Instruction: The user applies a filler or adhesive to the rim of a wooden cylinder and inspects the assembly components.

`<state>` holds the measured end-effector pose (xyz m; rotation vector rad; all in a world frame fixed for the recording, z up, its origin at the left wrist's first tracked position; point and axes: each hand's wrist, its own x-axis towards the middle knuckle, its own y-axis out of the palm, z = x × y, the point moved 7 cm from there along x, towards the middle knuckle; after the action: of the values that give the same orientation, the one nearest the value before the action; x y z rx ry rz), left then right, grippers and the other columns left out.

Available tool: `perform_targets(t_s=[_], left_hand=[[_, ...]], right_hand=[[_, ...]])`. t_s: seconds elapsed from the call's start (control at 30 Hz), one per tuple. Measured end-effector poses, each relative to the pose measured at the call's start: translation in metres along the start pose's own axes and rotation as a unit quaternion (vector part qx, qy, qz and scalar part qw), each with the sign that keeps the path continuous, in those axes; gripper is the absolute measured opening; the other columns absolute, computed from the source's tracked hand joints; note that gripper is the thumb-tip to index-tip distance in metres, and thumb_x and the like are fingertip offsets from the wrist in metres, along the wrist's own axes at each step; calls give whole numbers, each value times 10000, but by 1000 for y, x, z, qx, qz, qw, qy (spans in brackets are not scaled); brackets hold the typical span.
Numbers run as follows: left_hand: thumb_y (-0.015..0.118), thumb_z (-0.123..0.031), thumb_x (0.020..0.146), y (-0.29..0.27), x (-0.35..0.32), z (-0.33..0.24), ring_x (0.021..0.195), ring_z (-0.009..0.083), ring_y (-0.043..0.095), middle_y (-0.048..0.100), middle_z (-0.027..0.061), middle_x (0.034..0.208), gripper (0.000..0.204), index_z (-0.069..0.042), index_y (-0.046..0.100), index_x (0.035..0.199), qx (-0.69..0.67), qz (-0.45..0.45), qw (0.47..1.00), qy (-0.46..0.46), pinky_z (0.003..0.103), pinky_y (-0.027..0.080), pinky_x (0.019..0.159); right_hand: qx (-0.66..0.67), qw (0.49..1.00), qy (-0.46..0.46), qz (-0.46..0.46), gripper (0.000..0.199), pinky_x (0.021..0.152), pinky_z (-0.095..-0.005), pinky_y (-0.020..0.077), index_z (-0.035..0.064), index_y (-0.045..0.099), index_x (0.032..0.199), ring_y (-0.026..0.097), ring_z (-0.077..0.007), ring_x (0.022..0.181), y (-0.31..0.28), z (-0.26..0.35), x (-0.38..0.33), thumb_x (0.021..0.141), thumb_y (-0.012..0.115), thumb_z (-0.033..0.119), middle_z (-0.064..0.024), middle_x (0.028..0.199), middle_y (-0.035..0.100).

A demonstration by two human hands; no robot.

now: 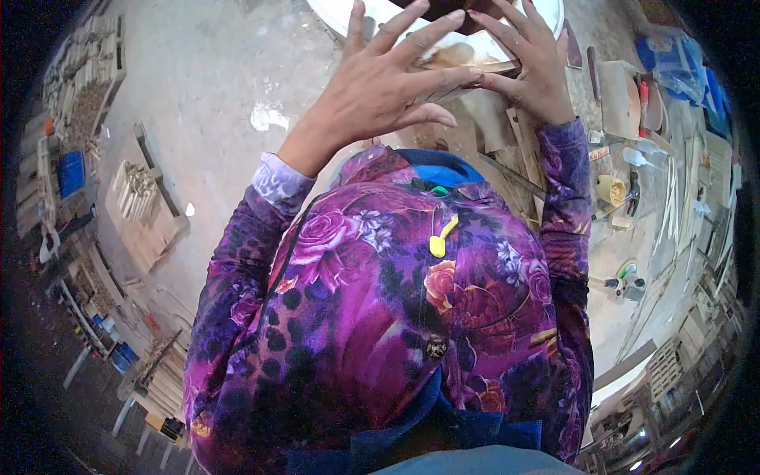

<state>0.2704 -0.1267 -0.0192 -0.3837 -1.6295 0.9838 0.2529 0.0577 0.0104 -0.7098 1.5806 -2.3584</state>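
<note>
My left hand (388, 83) is raised in front of me, fingers spread and thumb held apart, with nothing in it. My right hand (529, 67) is held up opposite, also with fingers apart and nothing in them. One left fingertip overlaps the right thumb in the view; I cannot tell whether they touch. Behind both hands, at the top edge, is a round white thing (331, 11) with a dark brown middle. Its kind is not clear, and the hands cover part of it. I cannot tell whether any finger touches it.
Stacked wood strips (99, 47) line the far left. A bundle of short sticks (136, 190) lies on a board on the floor. At right are a cardboard-coloured board (620, 99), a red-handled tool (644, 96), a yellowish cup (610, 190), blue plastic bags (673, 59) and long thin strips.
</note>
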Motion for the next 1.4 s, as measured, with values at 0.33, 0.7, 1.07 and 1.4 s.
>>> perform_targets(t_s=[0.33, 0.7, 1.07, 1.4], left_hand=[[518, -800, 848, -27, -5, 27, 1568, 396, 117, 208, 85, 1704, 747, -410, 531, 1485, -127, 187, 955, -191, 758, 26, 1167], [519, -776, 869, -21, 19, 12, 1573, 371, 129, 224, 71, 1701, 776, -359, 490, 1523, -45, 218, 968, -117, 721, -15, 1187], [697, -637, 792, -25, 4, 30, 1572, 344, 157, 236, 25, 1702, 746, -514, 466, 1491, -71, 244, 965, -59, 695, -36, 1210], [620, -700, 825, -10, -5, 31, 1574, 337, 154, 245, 21, 1700, 730, -461, 482, 1502, 153, 41, 986, 43, 696, -53, 1203]], right_hand=[[19, 999, -5, -29, 824, 1154, -583, 351, 197, 675, 1318, 383, -485, 1424, -1, 3, 1, 603, 933, 515, -139, 1487, 526], [9, 999, -3, -44, 815, 1163, -578, 339, 209, 683, 1312, 405, -480, 1413, 2, -3, -1, 602, 927, 526, -139, 1481, 534], [17, 999, -7, -37, 832, 1168, -576, 336, 196, 680, 1310, 427, -474, 1398, -1, 0, 1, 595, 924, 545, -165, 1473, 537], [28, 999, -19, -33, 837, 1182, -580, 324, 177, 689, 1297, 444, -450, 1394, -2, 2, 5, 596, 911, 578, -175, 1464, 545]])
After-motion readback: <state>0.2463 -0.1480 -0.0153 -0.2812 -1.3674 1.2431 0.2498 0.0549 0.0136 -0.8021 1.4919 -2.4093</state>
